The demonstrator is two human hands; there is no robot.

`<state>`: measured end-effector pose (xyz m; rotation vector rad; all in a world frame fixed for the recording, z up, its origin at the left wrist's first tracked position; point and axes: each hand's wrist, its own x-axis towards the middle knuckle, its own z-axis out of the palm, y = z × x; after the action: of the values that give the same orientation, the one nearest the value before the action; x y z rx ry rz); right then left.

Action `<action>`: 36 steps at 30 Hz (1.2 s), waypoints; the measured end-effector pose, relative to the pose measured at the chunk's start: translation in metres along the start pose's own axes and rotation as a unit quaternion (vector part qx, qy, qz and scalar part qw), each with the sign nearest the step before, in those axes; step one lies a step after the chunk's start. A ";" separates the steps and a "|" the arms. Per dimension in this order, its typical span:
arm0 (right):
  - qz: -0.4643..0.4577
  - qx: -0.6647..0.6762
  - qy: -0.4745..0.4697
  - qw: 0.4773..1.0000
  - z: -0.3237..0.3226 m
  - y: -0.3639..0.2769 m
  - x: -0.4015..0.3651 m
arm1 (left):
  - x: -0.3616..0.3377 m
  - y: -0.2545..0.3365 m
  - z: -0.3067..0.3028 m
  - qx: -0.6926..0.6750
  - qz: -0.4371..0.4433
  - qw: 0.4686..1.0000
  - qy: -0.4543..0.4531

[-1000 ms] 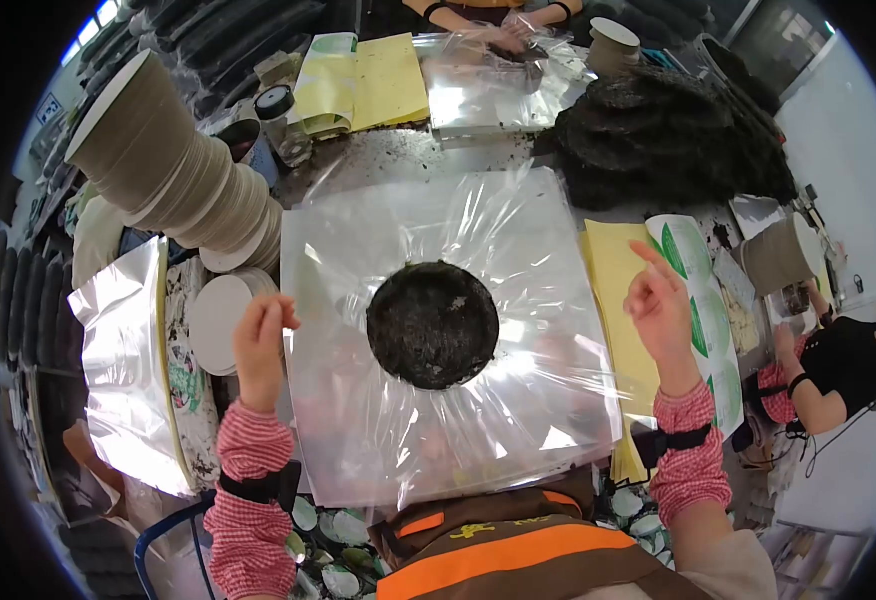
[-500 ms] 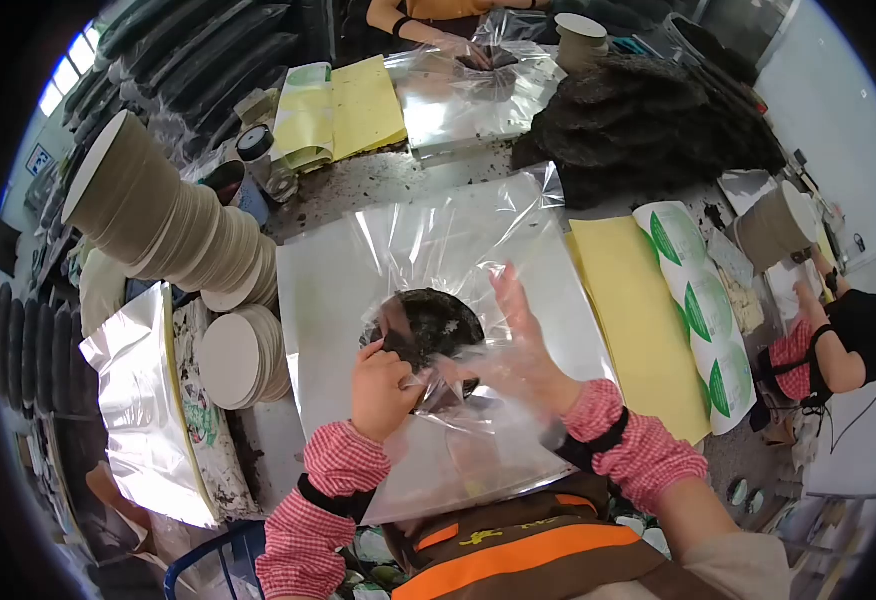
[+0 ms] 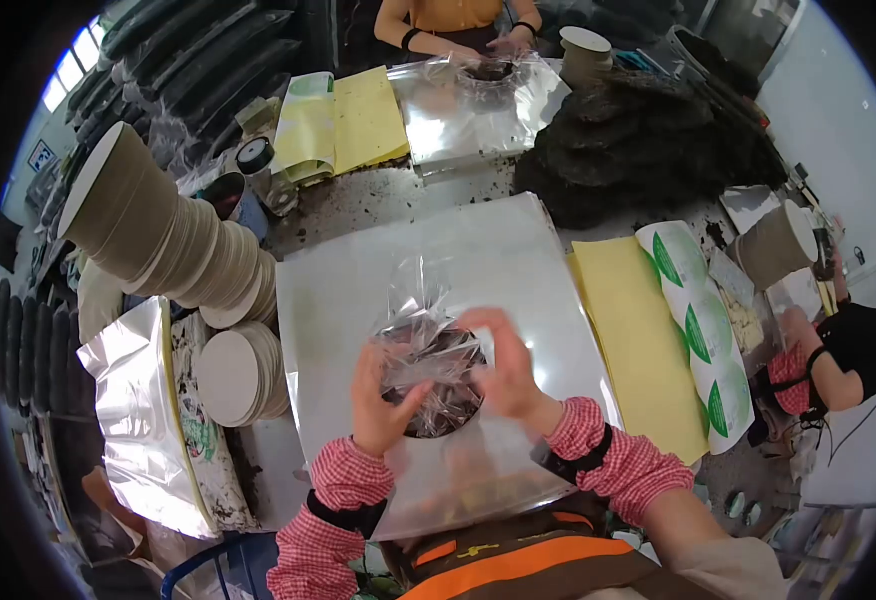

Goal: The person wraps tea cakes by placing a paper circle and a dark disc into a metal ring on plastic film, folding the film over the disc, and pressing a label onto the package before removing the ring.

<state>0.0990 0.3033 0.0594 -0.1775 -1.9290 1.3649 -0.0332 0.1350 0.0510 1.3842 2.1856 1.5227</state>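
Note:
A dark round cake (image 3: 445,418) lies on a stack of clear film sheets (image 3: 343,270), with crumpled clear film (image 3: 420,335) gathered over its top. My left hand (image 3: 382,395) curves around the cake's left side, thumb and fingers apart, touching the film. On the right side, my right hand (image 3: 503,365) arches over the cake's edge with its fingers bent against the film. Whether its fingers pinch any film is blurred.
Round card discs (image 3: 123,205) rise in leaning stacks at the left. Yellow sheets (image 3: 633,340) and a green-and-white label strip (image 3: 693,330) lie right. Behind is a dark, layered pile (image 3: 638,145). Co-workers sit across the table and at far right.
The film that was spread out behind the cake is now bunched over it. My right hand has come down and inward, and my left hand has opened around the cake's side.

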 end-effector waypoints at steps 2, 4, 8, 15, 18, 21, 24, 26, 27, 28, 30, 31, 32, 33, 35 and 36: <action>0.028 0.140 0.150 0.978 0.022 0.014 0.014 | -0.004 0.002 0.004 -0.018 -0.041 0.999 0.027; 0.026 0.094 0.090 0.991 0.038 0.011 0.024 | -0.004 0.012 0.006 -0.112 -0.059 0.990 0.059; -0.095 0.100 -0.244 0.960 0.023 0.039 0.015 | 0.003 0.011 -0.014 -0.006 0.093 0.995 0.020; 0.001 -0.099 -0.040 0.994 0.041 -0.011 0.011 | -0.001 -0.005 0.017 0.119 -0.012 0.992 -0.033; -0.026 -0.205 -0.089 0.974 0.033 -0.003 0.020 | 0.006 0.025 -0.001 0.084 0.076 0.993 -0.038; 0.071 -0.237 -0.180 0.952 0.032 0.015 0.015 | 0.003 0.018 0.013 0.205 0.048 0.963 -0.169; 0.050 -0.127 -0.031 0.990 -0.018 0.002 -0.004 | 0.006 0.017 0.017 0.269 0.043 0.943 -0.191; 0.073 -0.291 0.090 0.950 -0.095 -0.018 -0.032 | 0.004 0.016 0.018 0.279 0.035 0.942 -0.183; 0.057 -0.398 0.146 0.904 -0.148 0.005 -0.065 | 0.004 0.016 0.017 0.285 0.035 0.940 -0.183; 0.069 -0.488 0.173 0.853 -0.199 0.005 -0.101 | 0.004 0.016 0.017 0.288 0.038 0.939 -0.185; 0.120 -0.632 0.187 0.742 -0.272 -0.019 -0.183 | 0.003 0.016 0.017 0.285 0.035 0.938 -0.192; 0.125 -0.644 0.200 0.728 -0.290 -0.033 -0.220 | 0.004 0.017 0.018 0.273 0.053 0.940 -0.199; 0.131 -0.692 0.180 0.686 -0.300 -0.044 -0.254 | 0.004 0.017 0.017 0.283 0.039 0.937 -0.199; 0.138 -0.735 0.158 0.645 -0.305 -0.050 -0.274 | 0.004 0.018 0.017 0.297 0.022 0.933 -0.200; 0.128 -0.736 0.172 0.642 -0.306 -0.048 -0.288 | 0.006 0.019 0.017 0.291 0.036 0.934 -0.203; 0.113 -0.734 0.178 0.646 -0.303 -0.046 -0.296 | 0.004 0.018 0.017 0.290 0.038 0.935 -0.202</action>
<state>0.5167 0.3619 -0.0025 -1.3540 -2.1706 -0.4811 -0.0152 0.1509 0.0590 1.7565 2.4052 0.5214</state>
